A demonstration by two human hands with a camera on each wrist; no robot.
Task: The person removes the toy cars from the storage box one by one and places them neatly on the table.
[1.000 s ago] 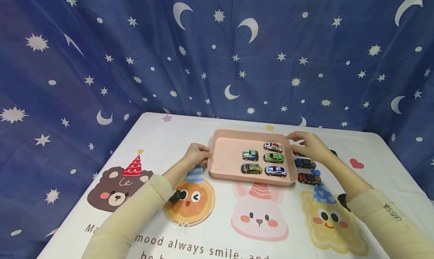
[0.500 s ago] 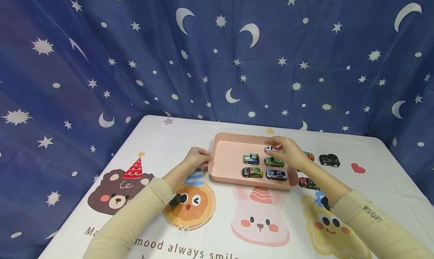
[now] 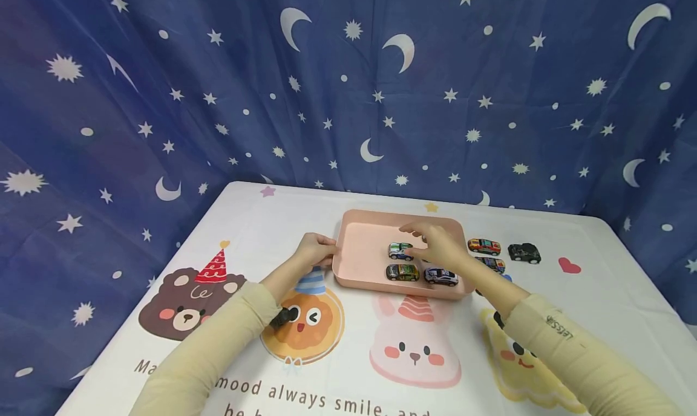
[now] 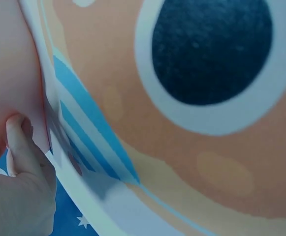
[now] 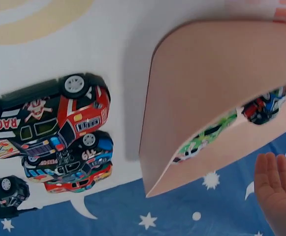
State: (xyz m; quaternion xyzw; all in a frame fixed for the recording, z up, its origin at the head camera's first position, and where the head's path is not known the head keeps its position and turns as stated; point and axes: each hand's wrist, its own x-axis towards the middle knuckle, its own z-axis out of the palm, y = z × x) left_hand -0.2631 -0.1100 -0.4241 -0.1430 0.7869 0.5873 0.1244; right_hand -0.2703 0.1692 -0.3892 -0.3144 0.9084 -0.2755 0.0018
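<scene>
My left hand (image 3: 317, 251) pinches the left rim of a pink rectangular tray (image 3: 356, 237); the left wrist view has the thumb (image 4: 19, 132) pressed against its wall. Over the tray hovers my right hand (image 3: 440, 247), fingers apart and nothing in them. Its thumb is by a green, white and blue toy car (image 3: 399, 250); whether they touch, I cannot tell. In front stand a black-yellow toy car (image 3: 402, 273) and a white toy car (image 3: 441, 276). The green toy car (image 5: 209, 133), mostly hidden by the hand in the head view, shows in the right wrist view.
Right of the tray, on the printed tablecloth, stand a red-orange toy car (image 3: 484, 246), a blue-black one (image 3: 492, 264), a black one (image 3: 524, 253) and a red-black one (image 5: 59, 115), largely covered by my forearm in the head view. A starry blue curtain (image 3: 305, 101) hangs behind.
My right hand has moved left from the tray's right rim, across the right-hand cars, to beside the green, white and blue car. The left hand keeps its hold on the tray.
</scene>
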